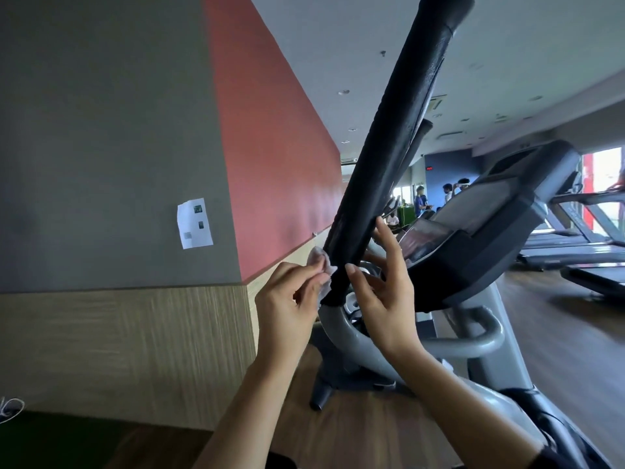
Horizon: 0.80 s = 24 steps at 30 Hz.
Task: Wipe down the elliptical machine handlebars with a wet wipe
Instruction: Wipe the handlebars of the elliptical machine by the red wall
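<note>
Recorded at far left, low by the floor: a loop of pale cord [12,409], cut off by the frame edge

Recorded above it on the grey wall [101,130]: a white paper sheet [195,223] with small dark prints, stuck flat; beneath, a wood-grain panel [118,350]; to the right, a red wall section [270,147] running back into the room

Recorded next: the left hand [291,299], raised with curled fingers and thumb, pinching a crumpled white wet wipe [321,265]; wipe pressed against the left side of the handlebar [389,147], near the lower end of its black grip

Listed the handlebar as a long black padded grip, tilted up and to the right, top end out of frame, joined at the bottom to a curved grey tube [333,324]

Recorded on the grip's right side: the right hand [382,292], spread with straight fingers, index fingertip and thumb tip touching the grip, nothing pinched

Listed further right: a dark console [490,231] with a blurred screen, just behind the right hand; small blurred people [421,201] far back in the room; treadmills [581,252] in a row on a wooden floor [558,333]; a bright window [605,170] at the far right edge
</note>
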Each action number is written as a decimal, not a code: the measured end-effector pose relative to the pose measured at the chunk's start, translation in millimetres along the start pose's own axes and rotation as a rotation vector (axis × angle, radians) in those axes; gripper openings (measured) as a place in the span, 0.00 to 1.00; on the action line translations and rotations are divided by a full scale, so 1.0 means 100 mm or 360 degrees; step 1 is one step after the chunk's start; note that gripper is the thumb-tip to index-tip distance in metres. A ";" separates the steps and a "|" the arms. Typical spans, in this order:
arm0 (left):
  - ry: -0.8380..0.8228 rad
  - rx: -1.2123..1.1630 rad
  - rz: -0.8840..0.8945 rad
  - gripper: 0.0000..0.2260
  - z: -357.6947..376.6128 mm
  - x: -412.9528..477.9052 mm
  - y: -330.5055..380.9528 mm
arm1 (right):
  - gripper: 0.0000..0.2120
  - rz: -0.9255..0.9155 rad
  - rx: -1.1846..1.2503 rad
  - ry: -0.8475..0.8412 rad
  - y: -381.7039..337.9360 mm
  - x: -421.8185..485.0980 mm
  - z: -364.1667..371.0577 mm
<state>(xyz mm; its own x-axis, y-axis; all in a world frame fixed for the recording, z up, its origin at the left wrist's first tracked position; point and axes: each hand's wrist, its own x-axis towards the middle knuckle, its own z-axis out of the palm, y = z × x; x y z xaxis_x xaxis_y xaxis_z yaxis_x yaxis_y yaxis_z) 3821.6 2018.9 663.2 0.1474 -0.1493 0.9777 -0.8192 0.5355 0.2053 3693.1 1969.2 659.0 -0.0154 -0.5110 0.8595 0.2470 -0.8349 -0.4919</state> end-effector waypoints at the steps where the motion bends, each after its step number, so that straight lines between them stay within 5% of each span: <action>1: 0.0004 0.0005 -0.0006 0.08 -0.01 -0.04 0.00 | 0.31 0.0015 -0.0005 0.0012 0.00 -0.03 0.01; 11: 0.0030 -0.0002 -0.0131 0.09 -0.08 -0.28 0.06 | 0.18 0.0094 -0.0354 -0.0014 -0.10 -0.29 0.02; 17: -0.0146 -0.0130 -0.0486 0.10 -0.25 -0.63 0.12 | 0.11 -0.0008 -0.1093 -0.0357 -0.26 -0.66 -0.23; 24: -0.0326 0.0022 -0.0652 0.08 -0.45 -1.33 0.19 | 0.11 0.0107 -0.1476 -0.0730 -0.31 -1.28 -0.35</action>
<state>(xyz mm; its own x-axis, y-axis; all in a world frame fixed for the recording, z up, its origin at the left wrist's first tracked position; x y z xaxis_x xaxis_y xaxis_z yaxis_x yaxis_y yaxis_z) 3810.8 2086.3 539.2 0.3490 -0.5088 0.7870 -0.7237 0.3871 0.5713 3653.1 2053.4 559.3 0.3890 -0.5975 0.7012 -0.6123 -0.7364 -0.2878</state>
